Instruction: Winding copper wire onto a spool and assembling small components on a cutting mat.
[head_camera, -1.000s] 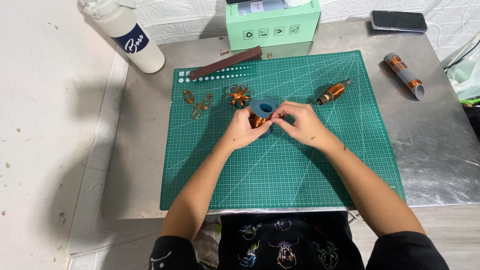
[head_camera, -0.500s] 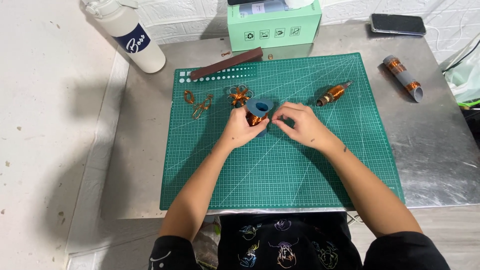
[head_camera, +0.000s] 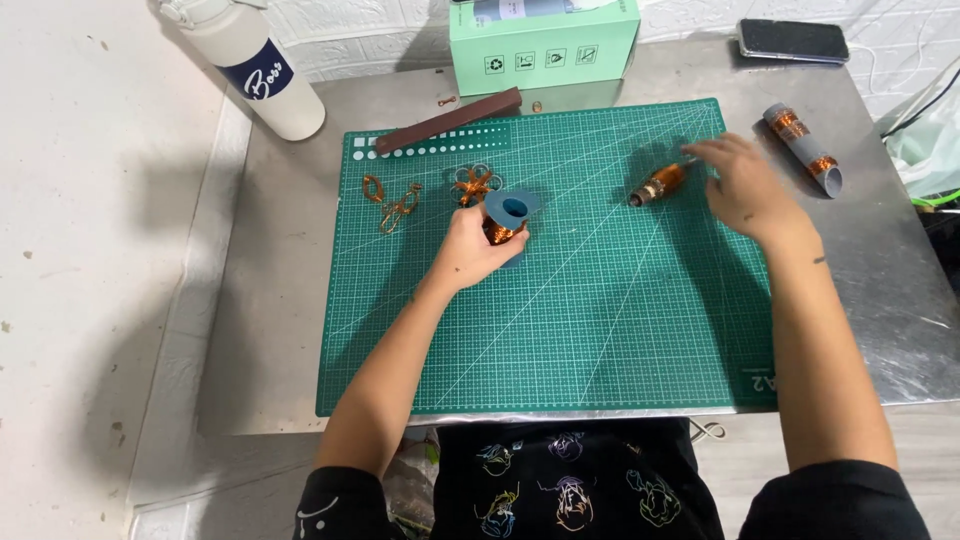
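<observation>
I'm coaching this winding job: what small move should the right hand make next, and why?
Probably close the fingers on the copper spool: the right hand hovers open beside it, while the left hand holds the grey tube.

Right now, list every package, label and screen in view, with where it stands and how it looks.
Box: mint-green carton, table's far edge, small icons on its front.
Bottle: white cylinder, far left corner, dark blue label band.
Phone: flat dark slab, far right corner, screen off.

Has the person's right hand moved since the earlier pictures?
Yes. The right hand left the blue tube and went right, toward the copper coil.
</observation>
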